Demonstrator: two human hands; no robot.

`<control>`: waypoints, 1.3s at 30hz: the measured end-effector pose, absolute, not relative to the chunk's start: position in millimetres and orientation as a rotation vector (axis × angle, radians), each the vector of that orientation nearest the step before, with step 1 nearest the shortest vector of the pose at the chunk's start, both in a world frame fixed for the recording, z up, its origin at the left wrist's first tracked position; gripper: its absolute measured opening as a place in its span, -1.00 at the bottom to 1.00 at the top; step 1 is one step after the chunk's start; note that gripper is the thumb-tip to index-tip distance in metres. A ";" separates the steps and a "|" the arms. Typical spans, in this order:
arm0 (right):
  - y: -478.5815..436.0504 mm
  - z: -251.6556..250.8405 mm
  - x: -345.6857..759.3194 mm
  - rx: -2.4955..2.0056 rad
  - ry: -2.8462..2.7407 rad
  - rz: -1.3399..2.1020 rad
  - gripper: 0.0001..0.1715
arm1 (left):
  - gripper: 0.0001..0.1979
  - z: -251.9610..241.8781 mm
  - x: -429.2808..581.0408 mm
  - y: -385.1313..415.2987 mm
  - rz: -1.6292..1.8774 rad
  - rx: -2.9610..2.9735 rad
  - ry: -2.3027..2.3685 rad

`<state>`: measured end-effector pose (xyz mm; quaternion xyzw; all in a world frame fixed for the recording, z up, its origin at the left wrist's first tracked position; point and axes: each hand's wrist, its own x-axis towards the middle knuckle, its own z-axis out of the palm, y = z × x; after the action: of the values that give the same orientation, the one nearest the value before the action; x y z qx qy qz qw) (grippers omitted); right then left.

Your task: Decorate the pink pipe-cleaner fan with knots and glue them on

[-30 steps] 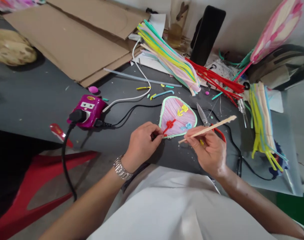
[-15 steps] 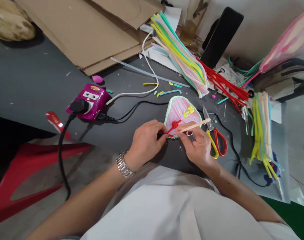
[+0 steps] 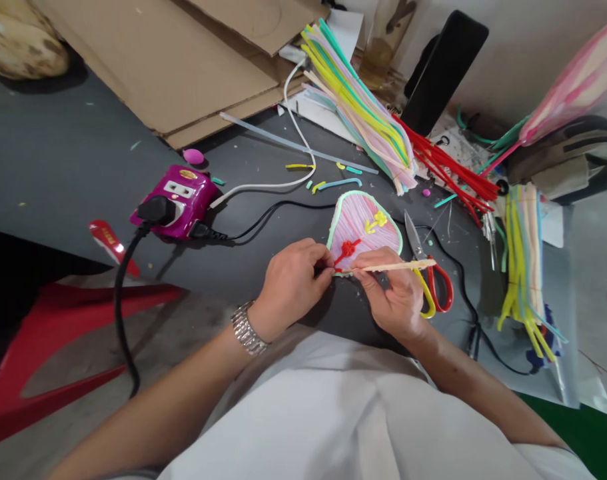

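A rounded pink panel point(image 3: 346, 223) with a pale green fuzzy border lies on the table in front of me. It carries a yellow flower point(image 3: 380, 219) and a red pipe cleaner flower point(image 3: 349, 249) with a stem. At the panel's lower left edge, my left hand point(image 3: 298, 277) is closed, its fingertips pinching the end of the red pipe cleaner. My right hand point(image 3: 393, 290) pinches a thin pale wooden stick point(image 3: 390, 267) that lies nearly level, its far end over the scissors' handles. Beside that hand are scissors point(image 3: 428, 270) with red and yellow handles.
Left of the panel stands a purple power socket point(image 3: 178, 200) with a thick black cable. Bundles of coloured pipe cleaners point(image 3: 363, 107) lie behind and to the right point(image 3: 523, 253). Cardboard sheets point(image 3: 173, 73) cover the back left; short offcuts point(image 3: 340, 183) are scattered about.
The stick in my right hand has swung down from a slant to nearly level, its far end now lower and farther right. My left hand has stayed at the panel's edge.
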<state>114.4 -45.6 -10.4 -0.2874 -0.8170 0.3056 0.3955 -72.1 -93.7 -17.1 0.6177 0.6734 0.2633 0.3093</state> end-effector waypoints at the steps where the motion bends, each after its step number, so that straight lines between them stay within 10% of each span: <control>1: -45.7 -11.3 114.8 -0.745 -2.068 0.781 -0.75 | -0.94 -17.8 -72.3 -93.8 0.697 1.635 1.777; 39: -51.1 -21.9 112.4 -0.959 -2.024 0.687 -0.90 | -0.81 -29.3 -77.3 -103.9 0.837 1.837 1.675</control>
<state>112.4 -51.1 -21.9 -0.3771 -0.7958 0.2703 0.3891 -77.3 -103.9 -29.3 0.6770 0.6171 0.3083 0.2564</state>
